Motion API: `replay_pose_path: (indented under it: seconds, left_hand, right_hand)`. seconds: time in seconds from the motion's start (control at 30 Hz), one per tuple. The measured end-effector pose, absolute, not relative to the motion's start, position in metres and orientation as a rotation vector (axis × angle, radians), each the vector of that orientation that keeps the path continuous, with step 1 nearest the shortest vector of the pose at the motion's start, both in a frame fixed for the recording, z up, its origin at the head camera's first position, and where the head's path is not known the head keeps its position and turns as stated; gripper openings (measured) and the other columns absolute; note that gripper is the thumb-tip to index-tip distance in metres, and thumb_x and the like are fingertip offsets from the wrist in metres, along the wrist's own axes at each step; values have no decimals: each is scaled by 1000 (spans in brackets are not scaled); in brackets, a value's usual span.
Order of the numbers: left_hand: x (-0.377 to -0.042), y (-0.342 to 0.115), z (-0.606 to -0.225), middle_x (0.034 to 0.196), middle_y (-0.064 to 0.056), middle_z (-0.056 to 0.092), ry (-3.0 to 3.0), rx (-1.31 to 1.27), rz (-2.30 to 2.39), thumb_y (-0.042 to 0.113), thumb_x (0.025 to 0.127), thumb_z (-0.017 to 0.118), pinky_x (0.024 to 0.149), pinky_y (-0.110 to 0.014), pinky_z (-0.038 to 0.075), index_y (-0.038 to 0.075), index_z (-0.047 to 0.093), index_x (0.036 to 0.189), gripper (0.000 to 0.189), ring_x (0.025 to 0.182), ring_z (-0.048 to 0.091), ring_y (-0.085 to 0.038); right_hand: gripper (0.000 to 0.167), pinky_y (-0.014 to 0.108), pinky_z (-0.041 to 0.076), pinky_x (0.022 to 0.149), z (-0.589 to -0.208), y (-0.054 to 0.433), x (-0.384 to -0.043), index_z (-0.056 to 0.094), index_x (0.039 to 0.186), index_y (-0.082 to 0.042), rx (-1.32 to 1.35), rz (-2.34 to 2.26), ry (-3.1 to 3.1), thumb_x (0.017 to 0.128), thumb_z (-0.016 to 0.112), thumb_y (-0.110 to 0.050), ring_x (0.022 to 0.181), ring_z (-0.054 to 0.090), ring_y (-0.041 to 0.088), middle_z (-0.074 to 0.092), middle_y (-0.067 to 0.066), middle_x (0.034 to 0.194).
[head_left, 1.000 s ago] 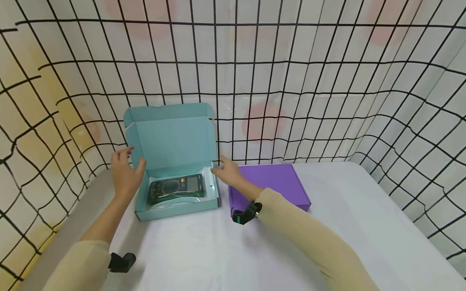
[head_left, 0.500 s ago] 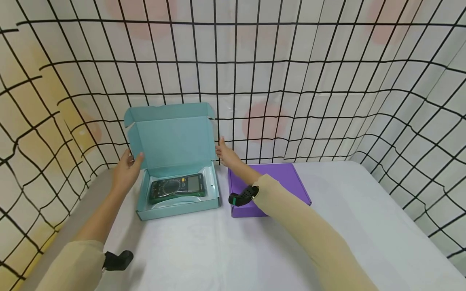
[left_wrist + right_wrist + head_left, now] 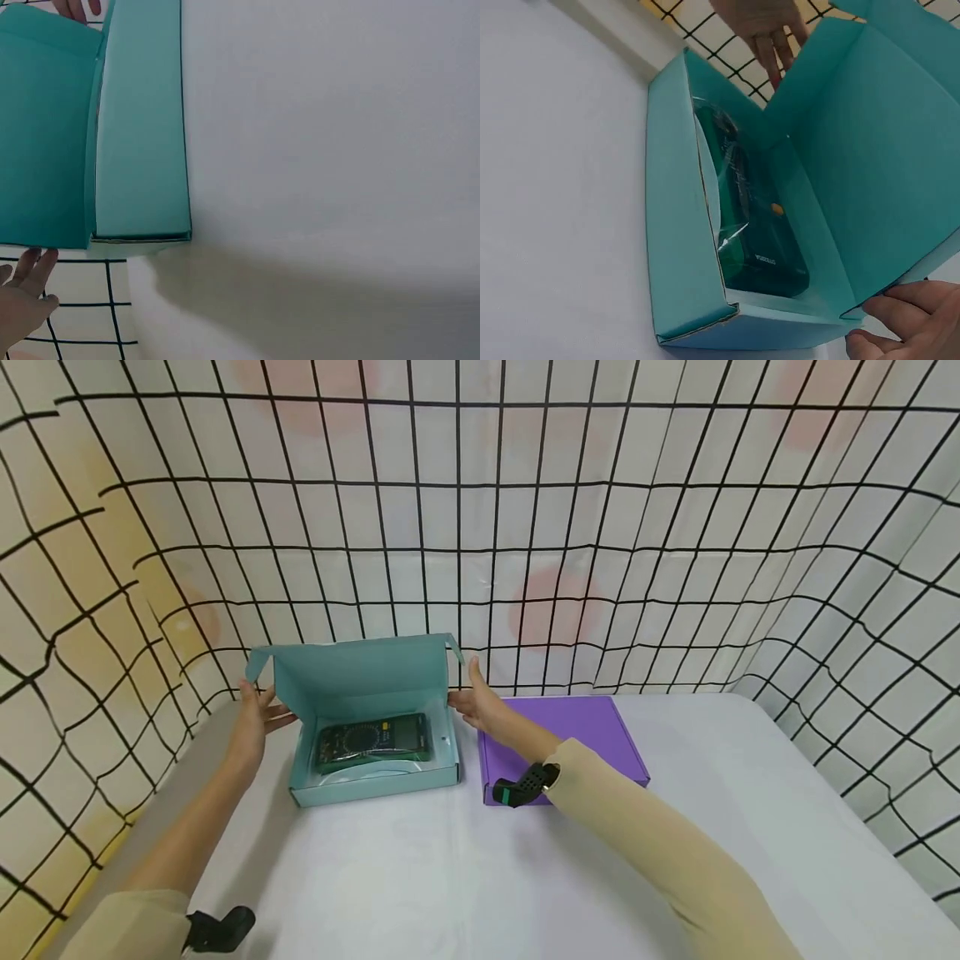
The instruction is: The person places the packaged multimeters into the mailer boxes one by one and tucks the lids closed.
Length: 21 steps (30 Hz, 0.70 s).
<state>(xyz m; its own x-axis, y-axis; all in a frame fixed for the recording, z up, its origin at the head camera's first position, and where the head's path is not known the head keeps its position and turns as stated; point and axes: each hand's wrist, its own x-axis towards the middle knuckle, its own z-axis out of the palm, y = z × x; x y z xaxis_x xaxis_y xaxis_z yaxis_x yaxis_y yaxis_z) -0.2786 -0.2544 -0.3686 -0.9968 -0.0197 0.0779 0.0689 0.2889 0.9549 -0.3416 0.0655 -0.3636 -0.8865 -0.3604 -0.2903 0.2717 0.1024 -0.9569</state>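
A light teal cardboard box (image 3: 378, 785) lies on the table, its hinged lid (image 3: 367, 672) tilted forward over the back. Inside sits a dark green multimeter (image 3: 761, 247) in clear plastic wrap. My left hand (image 3: 251, 727) is at the lid's left side, thumb up and fingers stretched toward the lid's side flap; in the left wrist view, its fingertips (image 3: 46, 259) are right at the lid's edge. On the other side my right hand (image 3: 483, 706) has its fingers extended to the lid's right edge near the hinge, thumb raised.
A closed purple box (image 3: 577, 735) lies right of the teal box, under my right forearm. Behind the white table (image 3: 420, 877) stands a black wire grid (image 3: 540, 552) that also runs along both sides. Black straps with mounts (image 3: 525, 785) are on my wrists.
The lid has swung from nearly upright to leaning forward over the multimeter. My hands have moved to its two sides, and the head view has shifted slightly.
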Motion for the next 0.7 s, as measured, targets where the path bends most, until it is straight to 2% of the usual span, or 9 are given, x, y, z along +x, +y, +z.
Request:
replay_pose_path:
  seconds: [0.1, 0.13, 0.17, 0.27, 0.33, 0.4, 0.53, 0.6, 0.7]
  left_hand:
    - [-278, -259, -371, 87, 16, 63, -2372, -70, -1998, 59, 90, -6, 105, -59, -15, 6, 4, 148, 80, 83, 55, 7]
    - [-278, -260, -371, 80, 21, 61, -2345, -69, -2052, 61, 89, -5, 106, -58, -16, 6, 2, 148, 81, 81, 56, 8]
    - [-277, -261, -371, 80, 20, 63, -2334, -68, -2083, 63, 88, -5, 106, -58, -16, 5, 1, 148, 83, 82, 56, 6]
    - [-274, -264, -370, 107, -7, 67, -2386, -50, -2099, 67, 87, -2, 107, -59, -11, 4, 3, 148, 88, 108, 57, -19]
    - [-270, -265, -367, 133, -24, 47, -2472, -62, -2062, 67, 88, 0, 107, -62, -7, 2, 2, 148, 88, 124, 42, -38]
    - [-265, -264, -363, 147, -30, 18, -2580, -95, -2000, 64, 90, 2, 107, -63, 0, 1, 1, 147, 86, 130, 23, -50]
    - [-255, -258, -359, 147, -23, 17, -2740, -111, -1887, 61, 94, 14, 106, -63, 10, 5, 11, 148, 78, 124, 27, -44]
    - [-248, -257, -361, 145, -22, 19, -2810, -53, -1846, 60, 94, 22, 105, -64, 9, 11, 15, 148, 74, 127, 22, -41]
    - [-240, -258, -368, 153, -18, 7, -2880, 106, -1800, 59, 92, 34, 102, -68, 2, 20, 14, 149, 72, 137, 4, -43]
  right_hand:
    - [96, 38, 13, 114, -364, 68, -340, 30, 138, 11, -81, -1830, 1902, 89, -1, -65, 139, 19, 31, 28, 22, 146]
    - [97, 38, 13, 114, -364, 69, -339, 30, 138, 11, -77, -1824, 1899, 89, 0, -66, 139, 18, 31, 28, 22, 146]
    - [97, 38, 12, 114, -365, 70, -339, 30, 138, 11, -79, -1813, 1894, 89, 0, -67, 139, 17, 31, 28, 21, 146]
    - [97, 40, 7, 115, -368, 72, -336, 28, 140, 8, -107, -1752, 1920, 88, 0, -69, 141, 10, 30, 25, 19, 148]
    - [93, 44, 1, 114, -371, 74, -333, 20, 145, -1, -144, -1672, 1994, 87, 2, -71, 142, 4, 27, 25, 15, 149]
    - [88, 48, -4, 113, -373, 75, -329, 11, 149, -12, -176, -1598, 2077, 86, 4, -73, 142, -1, 26, 24, 12, 150]
    - [80, 53, -5, 111, -375, 75, -317, 8, 149, -27, -171, -1527, 2226, 85, 15, -74, 142, 1, 25, 18, 6, 153]
    - [78, 55, 1, 111, -375, 73, -311, 26, 147, -21, -146, -1513, 2325, 87, 24, -70, 142, 5, 28, 16, 6, 154]
    - [64, 57, 10, 110, -378, 67, -301, 47, 135, -10, -180, -1430, 2538, 91, 41, -56, 141, 9, 32, 19, 11, 153]
